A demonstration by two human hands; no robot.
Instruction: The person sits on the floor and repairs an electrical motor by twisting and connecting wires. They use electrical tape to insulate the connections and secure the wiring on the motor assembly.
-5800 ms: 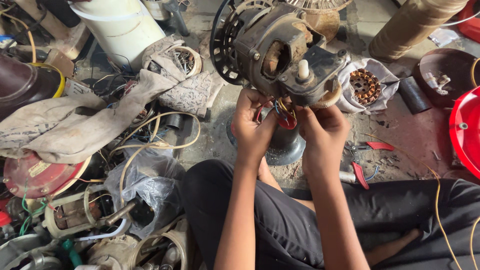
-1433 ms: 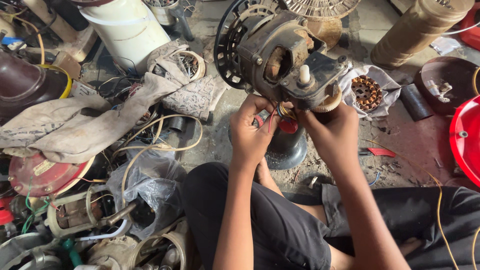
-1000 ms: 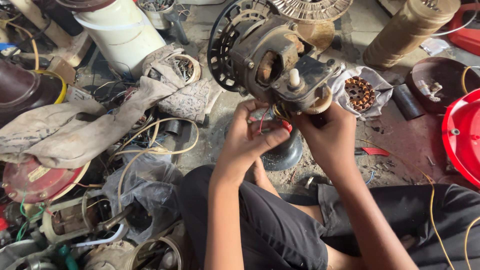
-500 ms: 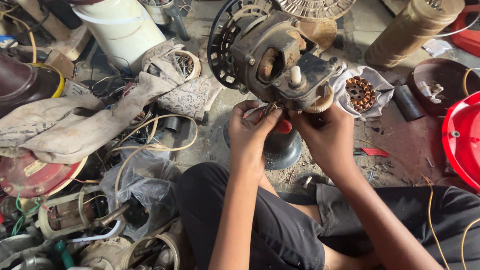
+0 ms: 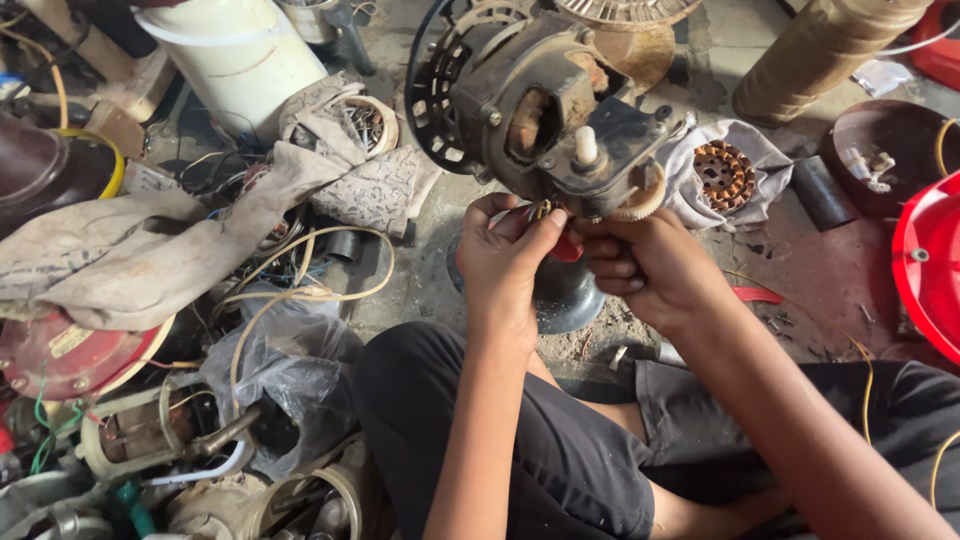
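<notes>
Gripping the underside of the fan motor (image 5: 545,110), left hand (image 5: 505,265) pinching small wires there, right hand (image 5: 650,270) clenched just beside, motor directly above both hands.

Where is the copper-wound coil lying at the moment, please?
In the head view, the copper-wound coil lies on a grey cloth upper right, just right of the fan motor, above the right hand.

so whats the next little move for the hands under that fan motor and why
Probably keep the right hand bracing the underside of the fan motor while the left hand works its fingertips further into the small wires there. Both hands are already pinched at that spot, beside a red part, and the motor sits tilted on its dark stand.
</notes>
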